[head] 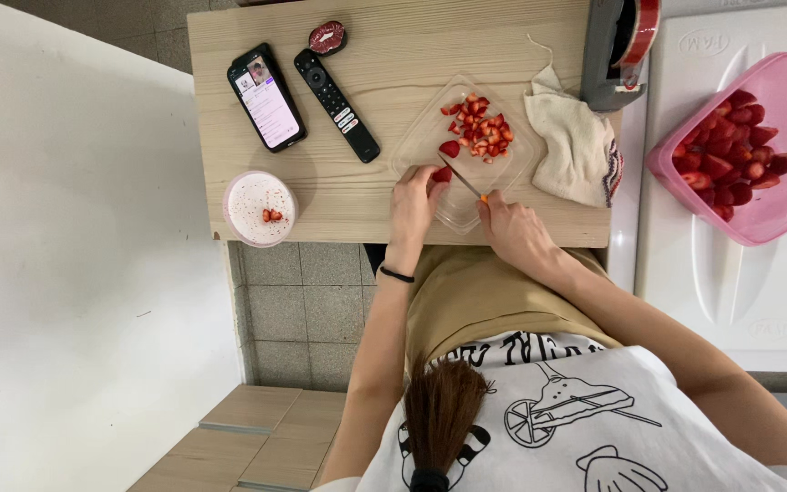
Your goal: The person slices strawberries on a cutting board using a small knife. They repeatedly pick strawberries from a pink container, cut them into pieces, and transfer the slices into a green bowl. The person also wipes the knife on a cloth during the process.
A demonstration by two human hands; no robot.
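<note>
My left hand (412,205) pinches a strawberry (442,174) on the clear lid (430,137); my right hand (514,228) is closed round a knife (463,179). It looks soft and slippery, best held by its sides. Farther off lie cut pieces (480,126).

Single head view, steep top-down from above the person, fairly far; wooden table (384,55) at frame top, torso and tiled floor (302,310) below.

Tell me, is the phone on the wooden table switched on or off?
On. The phone lies face up, and its screen is lit, showing a bright page with a small picture at the top.
</note>
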